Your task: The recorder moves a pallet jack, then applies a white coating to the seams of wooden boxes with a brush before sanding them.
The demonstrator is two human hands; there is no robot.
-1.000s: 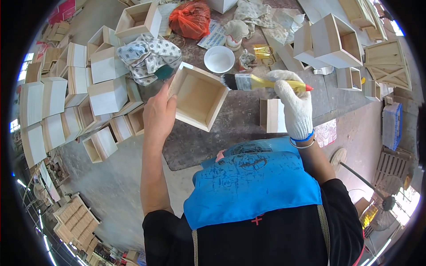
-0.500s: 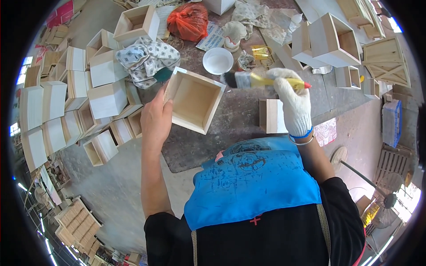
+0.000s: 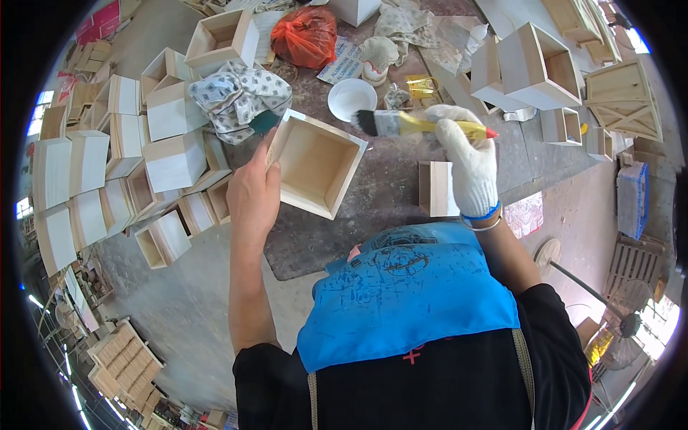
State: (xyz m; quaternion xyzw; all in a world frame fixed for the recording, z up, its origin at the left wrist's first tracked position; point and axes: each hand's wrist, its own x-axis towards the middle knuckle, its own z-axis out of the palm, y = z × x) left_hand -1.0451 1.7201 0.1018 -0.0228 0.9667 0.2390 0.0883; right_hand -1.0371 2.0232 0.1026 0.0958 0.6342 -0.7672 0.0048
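Observation:
My bare left hand grips a square wooden box by its left side, with the open end facing up toward me. In my gloved right hand is a paintbrush with a yellow handle, red tip and dark bristles. The bristles hover close to the box's upper right corner; whether they touch it I cannot tell. Beyond the brush sits a white bowl. A smaller wooden box stands on the dark worktable, left of my right wrist.
Many whitish wooden boxes are stacked at the left, with a patterned cloth against them. A red plastic bag and a white glove lie at the back. More boxes stand at the right, and a fan is beyond them.
The brush and my right hand have shifted slightly left and up, and the bristles are a little higher. The box in my left hand has moved slightly right.

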